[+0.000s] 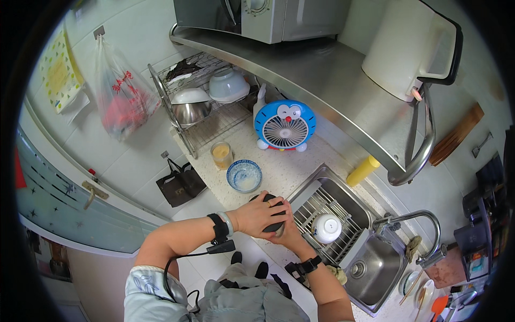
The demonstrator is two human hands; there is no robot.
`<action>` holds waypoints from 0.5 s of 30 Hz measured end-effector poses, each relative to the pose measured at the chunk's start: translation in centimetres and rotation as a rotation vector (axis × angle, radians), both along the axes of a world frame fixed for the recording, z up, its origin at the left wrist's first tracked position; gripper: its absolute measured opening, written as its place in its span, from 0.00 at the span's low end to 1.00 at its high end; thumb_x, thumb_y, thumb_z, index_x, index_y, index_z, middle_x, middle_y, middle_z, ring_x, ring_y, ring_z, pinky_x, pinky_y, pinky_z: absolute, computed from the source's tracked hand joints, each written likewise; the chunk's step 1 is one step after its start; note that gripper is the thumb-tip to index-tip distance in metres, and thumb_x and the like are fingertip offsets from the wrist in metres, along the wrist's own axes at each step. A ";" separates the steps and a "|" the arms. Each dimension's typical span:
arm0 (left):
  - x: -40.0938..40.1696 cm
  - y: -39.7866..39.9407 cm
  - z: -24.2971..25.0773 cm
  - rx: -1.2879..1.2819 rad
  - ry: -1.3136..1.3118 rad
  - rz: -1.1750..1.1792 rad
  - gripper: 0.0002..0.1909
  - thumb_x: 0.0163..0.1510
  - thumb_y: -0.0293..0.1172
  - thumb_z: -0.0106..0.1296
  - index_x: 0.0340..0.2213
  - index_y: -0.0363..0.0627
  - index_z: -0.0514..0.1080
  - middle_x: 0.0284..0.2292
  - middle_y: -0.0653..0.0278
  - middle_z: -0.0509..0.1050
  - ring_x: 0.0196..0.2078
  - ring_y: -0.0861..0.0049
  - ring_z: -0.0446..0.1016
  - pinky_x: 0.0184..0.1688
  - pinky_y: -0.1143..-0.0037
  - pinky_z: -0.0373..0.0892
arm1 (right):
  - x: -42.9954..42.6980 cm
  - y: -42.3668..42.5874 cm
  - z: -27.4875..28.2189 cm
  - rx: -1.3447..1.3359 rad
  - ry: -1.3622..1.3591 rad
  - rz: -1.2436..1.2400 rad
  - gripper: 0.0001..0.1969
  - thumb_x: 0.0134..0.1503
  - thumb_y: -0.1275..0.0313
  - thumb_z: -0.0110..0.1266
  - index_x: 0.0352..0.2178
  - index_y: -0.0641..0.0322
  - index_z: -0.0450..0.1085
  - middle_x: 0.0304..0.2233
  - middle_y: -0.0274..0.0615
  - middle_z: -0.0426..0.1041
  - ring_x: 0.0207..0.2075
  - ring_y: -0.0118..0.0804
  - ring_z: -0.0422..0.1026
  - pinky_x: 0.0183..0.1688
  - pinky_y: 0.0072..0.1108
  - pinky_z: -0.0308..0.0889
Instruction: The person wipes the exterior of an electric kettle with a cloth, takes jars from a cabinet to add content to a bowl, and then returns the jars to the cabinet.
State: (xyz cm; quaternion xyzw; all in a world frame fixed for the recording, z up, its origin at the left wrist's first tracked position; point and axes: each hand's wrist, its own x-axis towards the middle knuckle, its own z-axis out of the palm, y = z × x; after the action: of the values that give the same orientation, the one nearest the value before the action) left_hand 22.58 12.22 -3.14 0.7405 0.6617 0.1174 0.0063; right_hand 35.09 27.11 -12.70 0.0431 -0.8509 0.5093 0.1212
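Both hands are together over the counter's front edge, around a jar with a round black lid [273,213]. My left hand [257,215] lies over the lid with its fingers wrapped across it. Below it, my right hand [287,233] holds the jar from underneath and the right side; the body is mostly hidden. Just beyond the hands stands a blue-and-white patterned bowl [244,176] with some pale white stuff inside. Beside that bowl is a clear jar [221,155] with yellowish contents. A white bowl [326,228] sits upside down on the sink's drying rack [346,245].
A blue cartoon-faced fan [285,125] stands at the back, near a wire dish rack [217,124] with bowls. Overhead is a steel shelf [314,68] carrying a microwave [261,18] and a white kettle [406,48]. The faucet [426,215] arches over the steel sink [380,269].
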 end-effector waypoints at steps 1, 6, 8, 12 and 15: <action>0.1 -0.1 -0.2 0.002 -0.002 0.002 0.31 0.45 0.48 0.54 0.50 0.54 0.64 0.54 0.60 0.61 0.58 0.58 0.57 0.51 0.51 0.55 | 0.0 0.0 -0.2 -0.010 0.015 -0.011 0.53 0.31 0.66 0.71 0.58 0.64 0.46 0.62 0.61 0.40 0.65 0.60 0.37 0.64 0.39 0.43; 0.5 -0.1 -0.5 0.032 -0.005 0.053 0.28 0.45 0.48 0.53 0.48 0.52 0.65 0.52 0.60 0.62 0.57 0.57 0.58 0.50 0.47 0.56 | 0.0 -0.3 -1.6 -0.042 0.043 -0.051 0.51 0.31 0.66 0.71 0.56 0.60 0.49 0.62 0.61 0.41 0.65 0.60 0.39 0.64 0.40 0.44; 1.1 0.2 -1.0 0.075 0.009 0.144 0.29 0.45 0.48 0.53 0.48 0.51 0.65 0.52 0.59 0.63 0.55 0.55 0.59 0.50 0.48 0.56 | -0.2 -0.1 -2.6 0.094 0.091 -0.069 0.59 0.32 0.64 0.71 0.60 0.68 0.38 0.62 0.60 0.40 0.64 0.56 0.44 0.63 0.34 0.46; 4.5 1.7 -1.0 0.120 0.010 0.686 0.29 0.47 0.49 0.51 0.49 0.49 0.65 0.52 0.55 0.63 0.54 0.49 0.60 0.49 0.46 0.54 | -0.6 -2.1 -1.4 0.001 0.085 -0.180 0.62 0.32 0.61 0.72 0.59 0.75 0.37 0.61 0.62 0.41 0.63 0.57 0.44 0.63 0.37 0.45; 5.1 2.6 -1.7 0.157 0.035 0.882 0.29 0.49 0.50 0.48 0.50 0.48 0.65 0.51 0.53 0.64 0.54 0.49 0.60 0.46 0.45 0.56 | -0.5 -3.4 -1.7 0.156 0.110 -0.285 0.63 0.30 0.60 0.73 0.59 0.76 0.37 0.61 0.63 0.42 0.63 0.56 0.44 0.63 0.36 0.44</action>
State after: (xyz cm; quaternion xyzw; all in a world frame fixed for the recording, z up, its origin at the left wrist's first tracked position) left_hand 27.64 14.84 -4.88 0.3875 0.9033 0.1460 -0.1120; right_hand 34.54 23.68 -14.36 -0.0409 -0.8775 0.4164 0.2346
